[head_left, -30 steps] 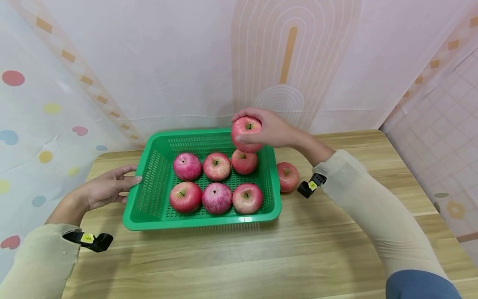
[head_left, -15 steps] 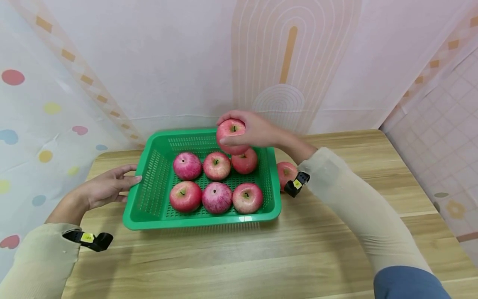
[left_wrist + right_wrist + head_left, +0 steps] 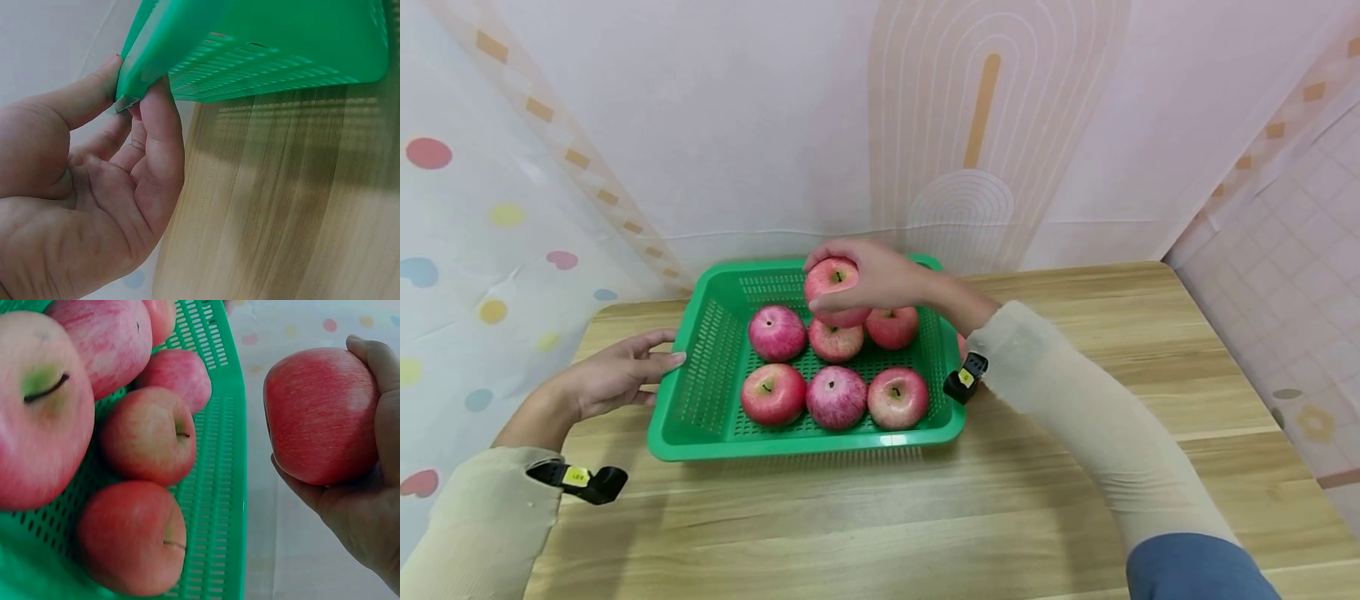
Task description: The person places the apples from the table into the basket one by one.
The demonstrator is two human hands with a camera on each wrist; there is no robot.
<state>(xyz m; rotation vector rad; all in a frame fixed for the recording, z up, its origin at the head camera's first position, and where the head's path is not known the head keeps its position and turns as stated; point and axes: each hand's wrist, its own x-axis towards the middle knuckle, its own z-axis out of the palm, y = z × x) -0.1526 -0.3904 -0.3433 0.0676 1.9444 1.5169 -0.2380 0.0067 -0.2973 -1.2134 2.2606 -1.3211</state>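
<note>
My right hand (image 3: 883, 277) grips a red apple (image 3: 829, 277) above the back part of a green plastic basket (image 3: 805, 450). In the right wrist view this held apple (image 3: 320, 415) sits between thumb and fingers, clear of the basket. Inside the basket, several apples stand in two rows; the held one partly covers the middle back apple (image 3: 837, 343). A front apple (image 3: 898, 398) is at the right end. My left hand (image 3: 613, 379) holds the basket's left side, and the left wrist view shows its thumb and fingers pinching the rim (image 3: 147, 72).
The basket stands on a wood-grain table (image 3: 865, 525). Another apple (image 3: 962, 347) lies outside its right side, mostly hidden by my right wrist. A patterned wall covering (image 3: 760, 125) rises right behind the basket.
My right hand has carried the held apple leftward, from above the basket's back right corner to above the middle back apple. My left hand and the basket have stayed put.
</note>
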